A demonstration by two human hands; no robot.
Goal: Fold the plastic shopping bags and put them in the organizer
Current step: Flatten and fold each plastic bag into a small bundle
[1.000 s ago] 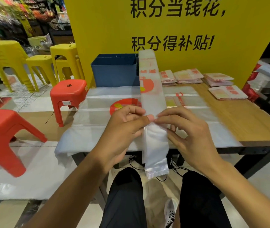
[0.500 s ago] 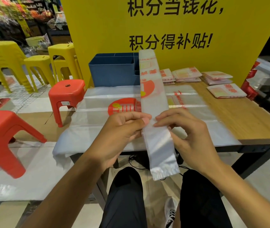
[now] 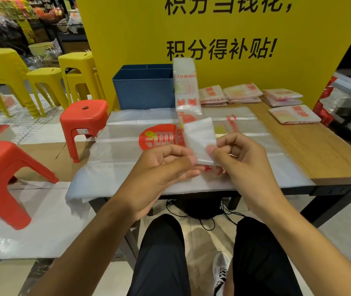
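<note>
Both hands (image 3: 202, 165) pinch bag strip (image 3: 188, 99) w/ end folded up

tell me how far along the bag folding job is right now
Done: several folded bags lie stacked on the table. In hand: the left hand and right hand pinch a long bag strip, its near end folded up. Left: finish it, fold the flat bags, fill the blue organizer.

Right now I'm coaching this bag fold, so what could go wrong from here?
1. The folded-up end is held only by a fingertip grip of the left hand and right hand; the slick plastic may spring open.
2. The long strip leans against the blue organizer and could skew the fold.
3. Loose bags underneath could slide.
</note>
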